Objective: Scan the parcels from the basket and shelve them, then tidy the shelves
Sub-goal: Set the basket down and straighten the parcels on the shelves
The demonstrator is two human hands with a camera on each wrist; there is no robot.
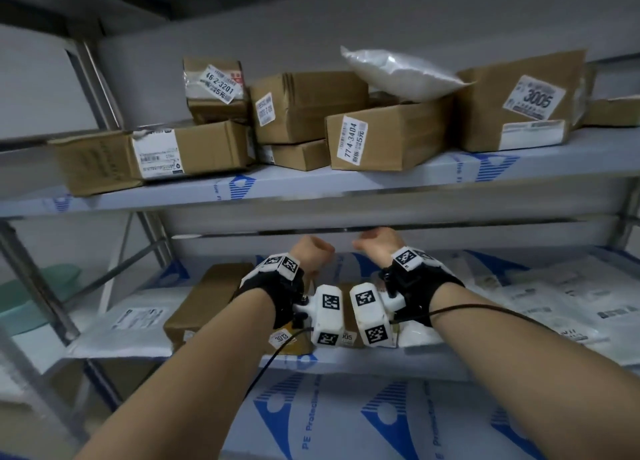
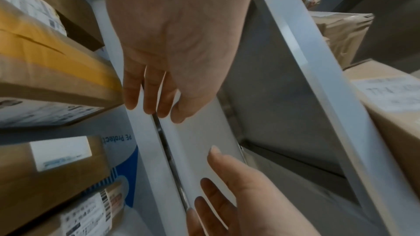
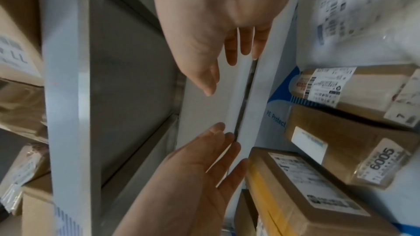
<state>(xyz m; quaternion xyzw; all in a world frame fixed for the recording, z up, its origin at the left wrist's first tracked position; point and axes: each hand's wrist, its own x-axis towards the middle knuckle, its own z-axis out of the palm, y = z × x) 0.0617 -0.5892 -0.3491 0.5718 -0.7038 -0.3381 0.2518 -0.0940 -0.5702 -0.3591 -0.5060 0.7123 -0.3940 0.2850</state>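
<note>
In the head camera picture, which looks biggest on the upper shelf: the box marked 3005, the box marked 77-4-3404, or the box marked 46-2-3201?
1. Box marked 3005
2. Box marked 77-4-3404
3. Box marked 46-2-3201, though it sits farther back.

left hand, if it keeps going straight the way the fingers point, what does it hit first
Probably the pale back panel behind the middle shelf. The left hand is open, fingers straight, nothing between them and the panel. How close they are is unclear.
</note>
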